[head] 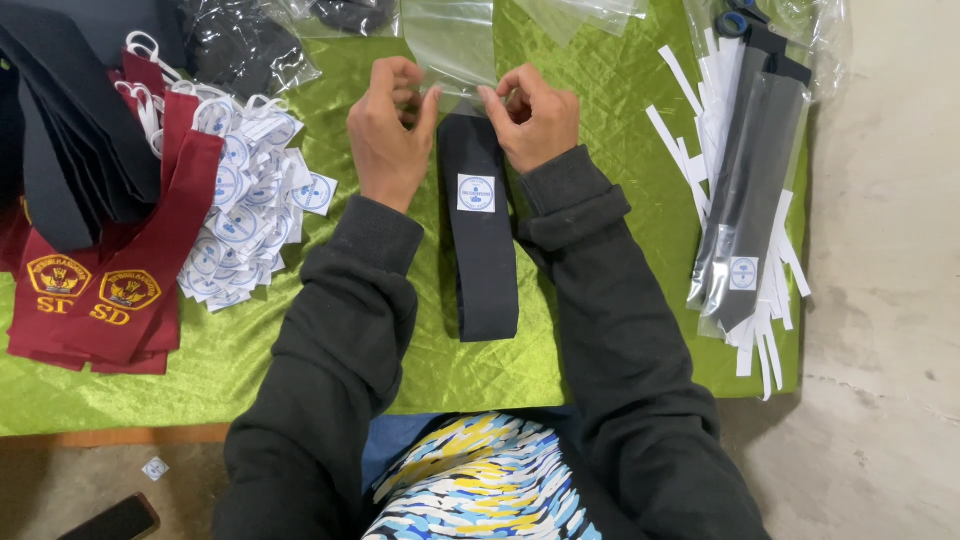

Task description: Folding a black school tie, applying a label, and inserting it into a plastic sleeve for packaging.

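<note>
A dark necktie [482, 250] with a small white square label lies lengthwise on the green cloth [600, 90]. Its far end sits at the mouth of a clear plastic sleeve [455, 40]. My left hand [388, 130] pinches the left edge of that sleeve's opening. My right hand [533, 115] pinches the right edge, just above the tie's top end. Both wrists are in dark sleeves.
A heap of white round-printed labels [245, 200] lies left, next to maroon ties with gold emblems [110, 270] and dark ties [70, 130]. Bagged ties [745, 200] and white paper strips [705, 110] sit right. A phone [110, 522] lies on the floor.
</note>
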